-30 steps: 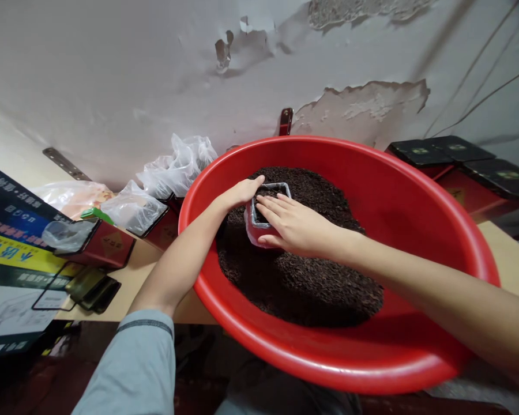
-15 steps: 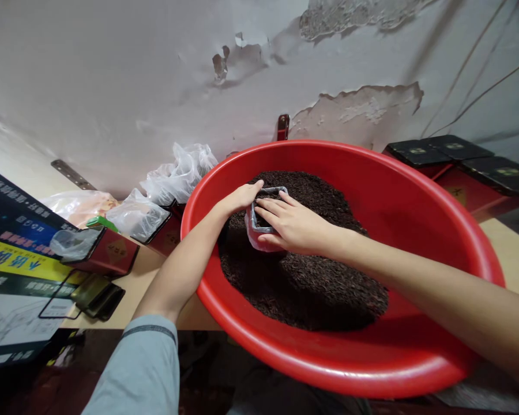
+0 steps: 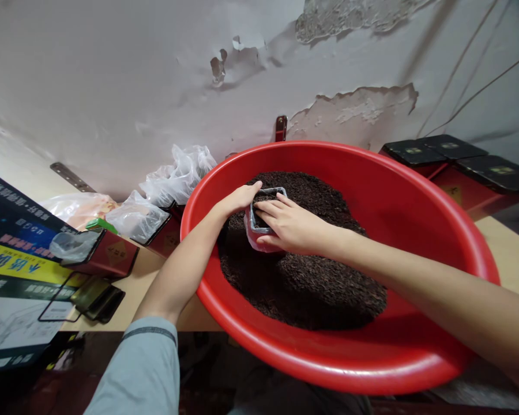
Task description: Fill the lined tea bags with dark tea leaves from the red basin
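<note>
A square tin (image 3: 256,223), lined with a clear plastic bag folded over its rim, stands in dark loose tea (image 3: 328,282) inside a large red basin (image 3: 415,213). Dark tea fills the tin to near its top. My left hand (image 3: 241,197) holds the tin's left side, with its thumb at the rim and the other fingers partly hidden. Across the opening lies my right hand (image 3: 292,225), fingers stretched out and pressed on the tea. The tin's lower part is hidden by the bag and the tea.
To the left, an open red tin (image 3: 116,253) lined with plastic stands by dark lids (image 3: 97,300) and a printed box (image 3: 21,271). More bag-lined tins (image 3: 168,230) line the wall. Black-lidded red tins (image 3: 471,184) stand behind the basin on the right.
The right hand's fingers have shifted slightly on the tea in the tin. The left hand keeps its hold. The view has moved very little.
</note>
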The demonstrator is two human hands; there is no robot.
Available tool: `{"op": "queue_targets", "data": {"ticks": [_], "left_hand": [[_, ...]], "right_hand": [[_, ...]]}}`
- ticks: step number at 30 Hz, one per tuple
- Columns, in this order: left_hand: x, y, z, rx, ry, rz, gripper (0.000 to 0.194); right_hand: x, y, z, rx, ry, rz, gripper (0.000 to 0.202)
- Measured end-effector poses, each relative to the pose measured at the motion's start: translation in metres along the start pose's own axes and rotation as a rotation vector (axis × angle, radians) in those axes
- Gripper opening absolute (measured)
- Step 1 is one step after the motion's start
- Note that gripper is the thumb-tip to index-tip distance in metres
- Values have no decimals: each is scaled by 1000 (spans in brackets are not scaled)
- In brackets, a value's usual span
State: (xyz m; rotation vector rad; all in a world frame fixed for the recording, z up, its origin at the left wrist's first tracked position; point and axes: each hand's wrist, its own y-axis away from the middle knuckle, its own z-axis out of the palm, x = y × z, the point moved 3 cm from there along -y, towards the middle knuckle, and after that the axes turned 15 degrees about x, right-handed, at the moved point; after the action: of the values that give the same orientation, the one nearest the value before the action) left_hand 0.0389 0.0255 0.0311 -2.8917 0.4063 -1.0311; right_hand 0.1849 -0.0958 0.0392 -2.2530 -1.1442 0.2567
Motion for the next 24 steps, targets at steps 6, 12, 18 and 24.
{"op": "queue_targets", "data": {"ticks": [6, 12, 18, 24], "left_hand": [[5, 3, -2, -5, -29, -1, 70], [9, 5, -4, -20, -57, 5, 71], [8, 5, -3, -16, -39, -3, 69], [9, 5, -3, -11, -37, -20, 68]], "right_hand": [[1, -2, -2, -3, 30, -8, 52], [1, -4, -5, -17, 41, -1, 49], [-2, -5, -6, -48, 49, 7, 53], [-1, -5, -2, -55, 72, -6, 53]]}}
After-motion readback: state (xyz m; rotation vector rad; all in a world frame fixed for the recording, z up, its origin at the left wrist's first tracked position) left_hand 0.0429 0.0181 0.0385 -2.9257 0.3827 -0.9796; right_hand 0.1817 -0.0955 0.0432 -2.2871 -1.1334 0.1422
